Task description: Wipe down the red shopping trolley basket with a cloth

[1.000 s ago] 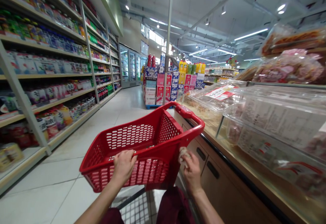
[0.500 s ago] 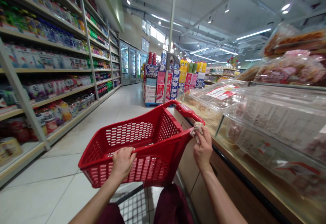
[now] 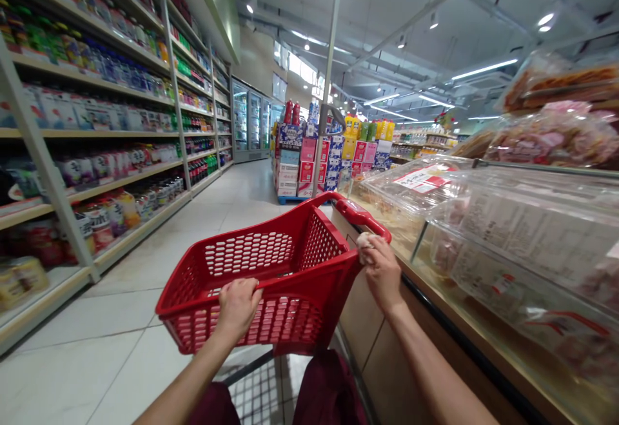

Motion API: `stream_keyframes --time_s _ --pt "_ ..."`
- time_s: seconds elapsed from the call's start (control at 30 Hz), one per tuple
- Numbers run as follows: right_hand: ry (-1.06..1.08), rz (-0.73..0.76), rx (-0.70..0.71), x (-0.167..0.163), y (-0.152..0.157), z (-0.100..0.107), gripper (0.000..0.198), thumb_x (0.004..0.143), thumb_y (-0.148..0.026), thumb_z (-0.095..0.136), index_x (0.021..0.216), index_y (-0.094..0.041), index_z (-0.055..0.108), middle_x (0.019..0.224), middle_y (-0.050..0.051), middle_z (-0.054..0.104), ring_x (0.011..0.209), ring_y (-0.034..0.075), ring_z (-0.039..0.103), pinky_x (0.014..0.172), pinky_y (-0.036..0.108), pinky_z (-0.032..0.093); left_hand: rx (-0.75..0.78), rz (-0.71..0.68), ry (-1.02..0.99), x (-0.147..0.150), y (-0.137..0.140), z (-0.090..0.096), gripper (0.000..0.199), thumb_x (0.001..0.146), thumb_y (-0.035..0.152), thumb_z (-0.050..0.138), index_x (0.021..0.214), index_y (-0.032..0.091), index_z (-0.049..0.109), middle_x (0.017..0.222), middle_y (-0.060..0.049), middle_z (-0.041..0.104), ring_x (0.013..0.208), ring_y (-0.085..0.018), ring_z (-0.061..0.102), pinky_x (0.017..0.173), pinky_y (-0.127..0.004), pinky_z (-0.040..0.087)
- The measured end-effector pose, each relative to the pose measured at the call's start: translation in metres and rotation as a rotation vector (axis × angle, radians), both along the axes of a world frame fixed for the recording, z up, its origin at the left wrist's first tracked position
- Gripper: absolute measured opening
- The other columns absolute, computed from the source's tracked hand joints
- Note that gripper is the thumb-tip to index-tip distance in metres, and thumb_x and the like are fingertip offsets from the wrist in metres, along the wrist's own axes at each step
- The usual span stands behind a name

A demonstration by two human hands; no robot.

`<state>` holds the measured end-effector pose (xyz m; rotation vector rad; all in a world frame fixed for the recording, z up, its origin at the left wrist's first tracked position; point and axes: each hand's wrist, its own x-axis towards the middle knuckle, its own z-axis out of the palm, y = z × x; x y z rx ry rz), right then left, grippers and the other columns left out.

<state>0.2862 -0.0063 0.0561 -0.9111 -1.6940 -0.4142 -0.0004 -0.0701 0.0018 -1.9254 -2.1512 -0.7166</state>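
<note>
A red plastic shopping cart stands sideways before me, its basket pierced with rows of holes. My left hand is closed around the near top rim of the basket. At the handle end, my right hand is closed on a crumpled whitish cloth. The cloth touches the red frame just below the cart's handle. Part of the cloth is hidden by my fingers. I see no goods inside the part of the basket that shows.
Drink shelves line the left side. Close on my right is a counter with clear plastic bins and packaged food. Stacked drink boxes and a grey pole stand ahead, with glass-door fridges behind. Tiled floor lies to the left.
My right hand has moved the cloth slightly left and down along the cart's frame below the handle. My left hand keeps its hold on the rim. The view has shifted slightly.
</note>
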Motion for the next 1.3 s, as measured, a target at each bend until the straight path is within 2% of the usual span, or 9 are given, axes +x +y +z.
stream_keyframes --time_s 0.17,0.37,0.53,0.63,0.73,0.83,0.9,1.1,1.3 --pt "-0.269 0.268 -0.002 -0.049 -0.019 -0.020 0.028 0.079 -0.006 0.043 0.087 -0.022 0.065 0.099 0.002 0.064 0.106 0.016 0.049 0.093 0.033 0.042 -0.007 -0.013 0.020 0.000 0.000 0.000 0.022 0.079 0.026 0.034 0.080 0.020 0.056 0.086 -0.003 0.063 0.088 -0.019 0.053 0.080 -0.034 0.030" --pt "-0.111 -0.037 -0.013 0.009 0.001 0.013 0.024 0.072 -0.008 0.043 0.079 -0.018 0.064 0.097 0.009 0.062 0.098 0.021 0.051 0.089 0.039 0.041 0.002 -0.006 0.020 0.000 0.000 -0.002 0.020 0.078 0.024 0.036 0.078 0.019 0.055 0.085 -0.004 0.063 0.087 -0.019 0.052 0.079 -0.033 0.030" --pt "-0.255 -0.037 -0.129 -0.041 -0.002 0.012 0.035 0.070 -0.023 0.056 0.105 -0.017 0.057 0.099 0.009 0.060 0.103 0.026 0.045 0.091 0.045 0.037 -0.010 -0.001 0.029 0.001 -0.001 -0.001 0.021 0.079 0.024 0.036 0.082 0.021 0.056 0.089 -0.003 0.063 0.089 -0.019 0.052 0.079 -0.033 0.031" --pt "-0.364 0.042 -0.112 -0.056 -0.001 0.010 0.019 0.076 -0.025 0.054 0.092 -0.021 0.062 0.090 0.006 0.063 0.097 0.023 0.048 0.088 0.041 0.040 -0.008 -0.005 0.046 -0.001 -0.002 0.000 0.022 0.079 0.025 0.035 0.083 0.021 0.057 0.090 -0.003 0.063 0.089 -0.018 0.053 0.079 -0.033 0.031" --pt "-0.428 0.099 -0.067 -0.021 0.010 0.016 0.020 0.080 -0.015 0.045 0.083 -0.021 0.064 0.100 0.005 0.060 0.101 0.019 0.048 0.089 0.035 0.040 -0.009 -0.005 0.047 -0.002 -0.003 0.000 0.022 0.080 0.026 0.035 0.083 0.020 0.057 0.088 -0.003 0.063 0.088 -0.019 0.053 0.078 -0.033 0.032" --pt "-0.293 -0.036 -0.022 0.021 0.023 0.022 0.024 0.076 -0.012 0.044 0.090 -0.018 0.063 0.115 0.010 0.053 0.111 0.024 0.043 0.093 0.042 0.037 -0.011 -0.002 0.035 0.000 -0.003 0.000 0.021 0.079 0.025 0.036 0.083 0.020 0.057 0.089 -0.003 0.063 0.088 -0.019 0.053 0.079 -0.033 0.031" --pt "-0.212 -0.068 -0.025 0.024 0.024 0.020 0.027 0.074 -0.011 0.044 0.095 -0.016 0.061 0.115 0.012 0.052 0.111 0.025 0.043 0.093 0.045 0.037 -0.014 0.003 0.028 0.004 -0.003 0.000 0.021 0.079 0.025 0.036 0.083 0.020 0.056 0.090 -0.004 0.063 0.089 -0.019 0.052 0.080 -0.034 0.031" --pt "-0.424 0.261 -0.068 -0.025 0.009 -0.002 0.039 0.076 -0.005 0.035 0.103 -0.019 0.059 0.111 0.008 0.057 0.105 0.017 0.050 0.090 0.034 0.043 -0.042 0.002 0.040 0.011 -0.003 0.005 0.021 0.079 0.024 0.035 0.081 0.020 0.056 0.088 -0.003 0.064 0.088 -0.018 0.053 0.079 -0.033 0.031" --pt "-0.059 -0.102 -0.054 0.012 0.026 0.009 0.037 0.076 -0.008 0.037 0.105 -0.017 0.059 0.114 0.013 0.053 0.108 0.024 0.047 0.090 0.045 0.039 -0.072 -0.001 0.034 0.012 -0.002 0.006 0.021 0.080 0.023 0.035 0.081 0.020 0.055 0.089 -0.004 0.063 0.090 -0.019 0.052 0.080 -0.033 0.031"
